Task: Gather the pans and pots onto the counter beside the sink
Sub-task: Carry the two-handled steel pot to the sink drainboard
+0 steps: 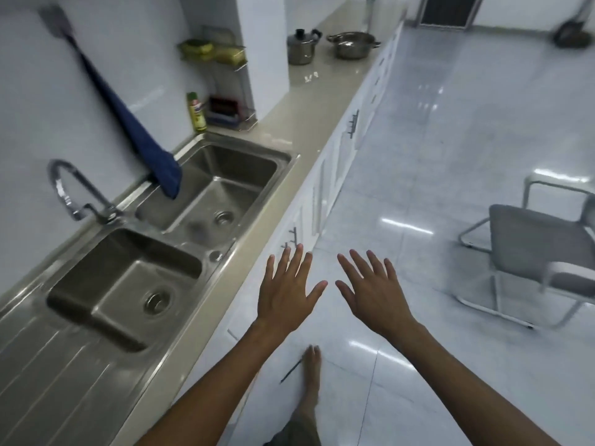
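Observation:
A lidded steel pot [301, 46] with a black knob stands far down the beige counter [309, 104]. Beside it to the right sits a wide open steel pan [353, 45] with two side handles. A dark pan [569, 35] lies on the floor at the far right, blurred. The double steel sink [180, 220] is at my left. My left hand [286, 291] and my right hand [373, 292] are stretched out over the floor in front of the cabinets, fingers spread, holding nothing, far from the pots.
A faucet [74, 191] and a hanging blue cloth [141, 140] are over the sink. A wire rack [225, 91] with sponges and a green bottle [197, 112] stands behind it. A grey chair [541, 252] sits on the tiled floor at right. My foot [311, 371] is below.

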Demonstrator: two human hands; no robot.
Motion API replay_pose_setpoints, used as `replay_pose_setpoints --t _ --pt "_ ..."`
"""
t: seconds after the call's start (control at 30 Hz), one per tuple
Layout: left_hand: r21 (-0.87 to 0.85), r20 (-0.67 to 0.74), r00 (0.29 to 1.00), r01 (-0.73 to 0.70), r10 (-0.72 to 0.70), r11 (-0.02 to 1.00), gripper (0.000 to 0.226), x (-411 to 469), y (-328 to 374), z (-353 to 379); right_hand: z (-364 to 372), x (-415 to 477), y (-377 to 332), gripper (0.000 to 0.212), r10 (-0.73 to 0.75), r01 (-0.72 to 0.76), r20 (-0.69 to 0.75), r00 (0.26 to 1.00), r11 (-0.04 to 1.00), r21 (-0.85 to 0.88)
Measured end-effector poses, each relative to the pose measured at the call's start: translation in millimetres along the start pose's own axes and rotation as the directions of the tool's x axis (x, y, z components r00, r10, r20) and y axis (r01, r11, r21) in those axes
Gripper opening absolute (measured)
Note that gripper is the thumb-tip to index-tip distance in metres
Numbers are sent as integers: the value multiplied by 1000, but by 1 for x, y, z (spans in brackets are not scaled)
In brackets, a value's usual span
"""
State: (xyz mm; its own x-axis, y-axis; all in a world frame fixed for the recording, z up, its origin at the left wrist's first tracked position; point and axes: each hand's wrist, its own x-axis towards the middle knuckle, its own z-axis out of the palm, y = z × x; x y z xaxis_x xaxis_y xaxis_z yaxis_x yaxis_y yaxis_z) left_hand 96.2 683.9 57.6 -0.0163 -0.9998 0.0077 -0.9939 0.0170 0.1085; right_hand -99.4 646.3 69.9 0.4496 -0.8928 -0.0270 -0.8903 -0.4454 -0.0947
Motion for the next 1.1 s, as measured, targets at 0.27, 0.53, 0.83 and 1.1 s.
replay_pose_setpoints --t 0.27,0.53,0.83,1.1 --pt "-36 37 999 -31 33 999 86 216 21 16 -12 155 108 74 133 -134 38 990 991 23" --pt "-44 2 997 -75 76 996 93 421 32 0 -42 324 210 73 206 -205 -15 978 977 64" --pt "-89 18 999 -35 37 995 90 664 63 17 -46 544 351 67 195 -185 -12 981 946 266" --pt "-284 -47 993 88 -105 955 75 897 89 -14 -87 756 481 66 171 -152 0 985 875 461"
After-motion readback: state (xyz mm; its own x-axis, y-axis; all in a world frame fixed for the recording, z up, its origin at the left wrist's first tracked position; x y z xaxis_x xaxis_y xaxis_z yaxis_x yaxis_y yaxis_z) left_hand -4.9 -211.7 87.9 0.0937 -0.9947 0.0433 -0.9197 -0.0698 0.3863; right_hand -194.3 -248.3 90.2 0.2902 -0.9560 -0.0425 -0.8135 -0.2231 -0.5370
